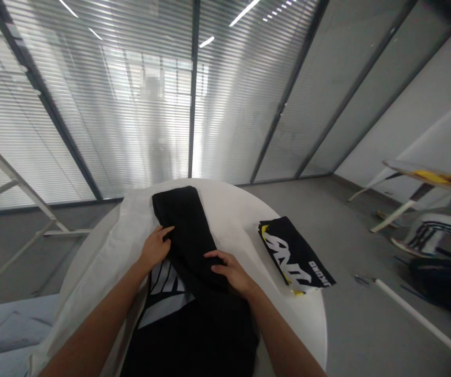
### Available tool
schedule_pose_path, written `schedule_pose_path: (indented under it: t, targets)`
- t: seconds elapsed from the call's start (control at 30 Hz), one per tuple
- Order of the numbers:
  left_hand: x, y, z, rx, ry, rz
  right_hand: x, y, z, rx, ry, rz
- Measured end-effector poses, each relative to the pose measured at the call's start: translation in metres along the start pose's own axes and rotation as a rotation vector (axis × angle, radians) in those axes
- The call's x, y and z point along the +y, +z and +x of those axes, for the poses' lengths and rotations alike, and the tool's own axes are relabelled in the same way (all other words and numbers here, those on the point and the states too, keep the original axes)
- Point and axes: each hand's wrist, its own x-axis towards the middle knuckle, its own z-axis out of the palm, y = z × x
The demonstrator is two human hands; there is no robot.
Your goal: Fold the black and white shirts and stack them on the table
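A long piece of black cloth (186, 225) with grey-white printing lies on the round white table (225, 201). Its far end is folded into a narrow strip. At the strip's left edge, my left hand (156, 247) touches the fabric with fingers stretched out. My right hand (231, 271) rests against the right side, fingers apart on the black surface. The near part of the cloth spreads toward me between my forearms. To the right sits a folded black cloth (288, 251) with white lettering and yellow patches.
White fabric (107, 256) covers the table's left side. A metal frame (17, 178) stands at left, above white sheets (17, 324). At right are a wooden-topped table (425, 175), a white pole (421, 317) and a dark bag (441, 283). A blind-covered glass wall (131, 131) stands behind.
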Motion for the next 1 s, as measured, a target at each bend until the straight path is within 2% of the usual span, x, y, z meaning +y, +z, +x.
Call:
schedule_pose_path:
  t: [0.23,0.47,0.7,0.83,1.0]
  targets:
    - [0.002,-0.005,0.002,0.015,-0.185,-0.009,-0.012,0.001,-0.003,-0.064,0.096,0.086]
    - [0.003,-0.008,0.002,-0.016,-0.332,-0.417,-0.009,-0.001,-0.003,-0.079,0.107,0.097]
    - [0.007,-0.007,0.003,0.015,-0.362,-0.628,-0.005,-0.004,-0.001,-0.076,0.116,0.073]
    - [0.006,-0.003,0.003,0.026,-0.333,-0.612,-0.004,-0.007,-0.002,-0.051,0.182,0.019]
    - [0.009,0.005,0.012,-0.037,-0.336,-0.556,-0.001,-0.013,-0.001,0.015,0.211,-0.012]
